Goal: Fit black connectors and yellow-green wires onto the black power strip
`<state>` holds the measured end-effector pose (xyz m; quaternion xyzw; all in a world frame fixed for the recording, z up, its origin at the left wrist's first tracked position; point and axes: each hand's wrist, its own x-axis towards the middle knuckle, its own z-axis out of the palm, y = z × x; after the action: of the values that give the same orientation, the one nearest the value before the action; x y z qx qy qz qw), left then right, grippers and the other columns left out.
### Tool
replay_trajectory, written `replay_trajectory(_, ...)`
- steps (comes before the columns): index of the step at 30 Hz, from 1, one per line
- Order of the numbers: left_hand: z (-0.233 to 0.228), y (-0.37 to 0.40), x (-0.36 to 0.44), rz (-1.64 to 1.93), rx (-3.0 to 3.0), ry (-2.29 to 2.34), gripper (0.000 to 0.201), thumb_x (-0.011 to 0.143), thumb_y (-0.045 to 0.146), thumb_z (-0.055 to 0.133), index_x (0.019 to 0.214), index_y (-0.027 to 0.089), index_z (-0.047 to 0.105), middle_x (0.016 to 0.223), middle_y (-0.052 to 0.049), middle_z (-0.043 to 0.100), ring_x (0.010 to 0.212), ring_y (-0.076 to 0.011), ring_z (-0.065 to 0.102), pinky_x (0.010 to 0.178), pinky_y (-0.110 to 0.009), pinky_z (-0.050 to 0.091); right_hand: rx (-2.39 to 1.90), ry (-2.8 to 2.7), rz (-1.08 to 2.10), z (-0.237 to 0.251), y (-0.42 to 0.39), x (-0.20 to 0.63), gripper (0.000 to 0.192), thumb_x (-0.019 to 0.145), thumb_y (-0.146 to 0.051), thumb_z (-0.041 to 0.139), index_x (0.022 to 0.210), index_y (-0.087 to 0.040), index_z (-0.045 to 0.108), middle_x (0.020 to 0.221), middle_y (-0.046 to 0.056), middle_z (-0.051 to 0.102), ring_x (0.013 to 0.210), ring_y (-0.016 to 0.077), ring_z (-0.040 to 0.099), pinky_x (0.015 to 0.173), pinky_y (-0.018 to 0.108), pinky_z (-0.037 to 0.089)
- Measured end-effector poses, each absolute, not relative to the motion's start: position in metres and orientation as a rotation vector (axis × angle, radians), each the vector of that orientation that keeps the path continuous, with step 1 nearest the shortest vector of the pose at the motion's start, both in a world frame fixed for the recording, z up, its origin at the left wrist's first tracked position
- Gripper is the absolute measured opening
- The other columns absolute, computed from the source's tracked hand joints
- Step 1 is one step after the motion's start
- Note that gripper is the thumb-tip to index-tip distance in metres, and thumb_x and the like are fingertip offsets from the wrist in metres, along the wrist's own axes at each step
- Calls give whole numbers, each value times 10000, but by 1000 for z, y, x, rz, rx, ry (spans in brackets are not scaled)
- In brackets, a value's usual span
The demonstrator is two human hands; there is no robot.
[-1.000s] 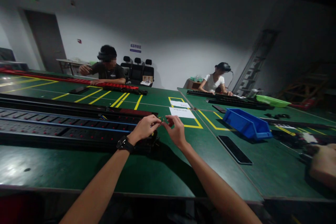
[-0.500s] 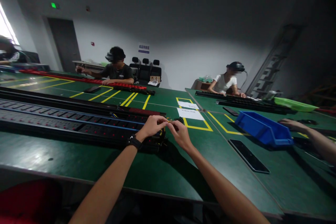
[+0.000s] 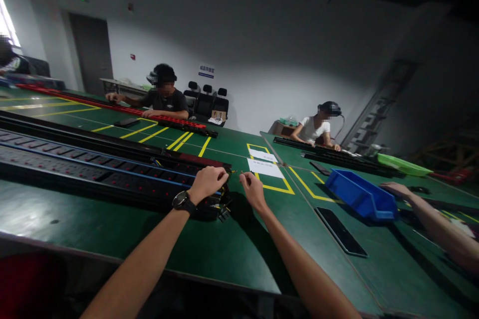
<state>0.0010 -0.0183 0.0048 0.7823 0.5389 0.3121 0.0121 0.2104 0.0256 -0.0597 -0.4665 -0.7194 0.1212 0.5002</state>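
The left hand [image 3: 208,183] and the right hand [image 3: 254,190], which were together before, have now become slightly separated.

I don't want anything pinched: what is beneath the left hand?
The end of the long black rack lies beneath the left hand; what it covers, and whether they touch, cannot be seen.

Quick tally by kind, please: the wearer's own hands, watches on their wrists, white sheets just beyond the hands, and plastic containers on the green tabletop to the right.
Hands: 2 (left hand, right hand)
Watch: 1
White sheets: 2
Containers: 2 (blue bin, green tray)
Total: 7
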Motion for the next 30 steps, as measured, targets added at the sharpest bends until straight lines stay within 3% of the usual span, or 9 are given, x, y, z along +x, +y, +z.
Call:
replay_trajectory(8,9,-23,-2,753,2475,1929,325,1002,357,473,994,197,756,923,-124,772,855,-250,732,753,-315,512,-1375,-2122,-235,-76,60,209,269,1042,-329,504,931,-211,719,896,68,728,887,206,639,790,272,441)
replay_trajectory(16,4,-21,-2,787,2509,1910,315,998,349,470,976,203,748,918,-123,770,865,-257,734,746,-314,517,-1543,-2069,-118,-77,71,205,290,1051,-339,470,967,-213,718,960,75,748,916,209,674,797,282,435)
replay_trajectory(23,0,-20,-2,765,2499,1917,302,997,352,480,966,212,745,923,-119,768,871,-252,732,760,-313,520,-1763,-1797,-22,-72,79,188,256,968,-388,584,1124,-196,649,1046,108,738,974,255,681,770,313,452)
replay_trajectory(30,0,-20,-2,765,2484,1921,314,998,367,482,964,214,754,922,-120,770,861,-242,728,769,-314,517,-1599,-1813,-29,-75,78,212,301,950,-369,523,1150,-188,658,1043,105,718,990,250,647,851,327,465)
